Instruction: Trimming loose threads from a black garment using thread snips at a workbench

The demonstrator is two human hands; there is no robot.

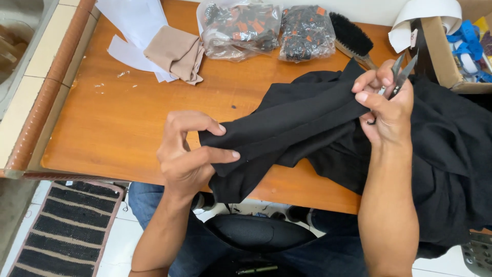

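Your left hand and right hand each pinch the black cloth taut; snips tucked in right grip, above the bench.

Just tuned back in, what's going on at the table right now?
A person seated at a wooden table holds a black garment stretched between both hands. The left hand pinches one end of a folded strip; the right hand pinches the other end while also holding small thread snips, blades pointing up, not cutting. Behind lie beige cloth, two bags of small parts and a brush.
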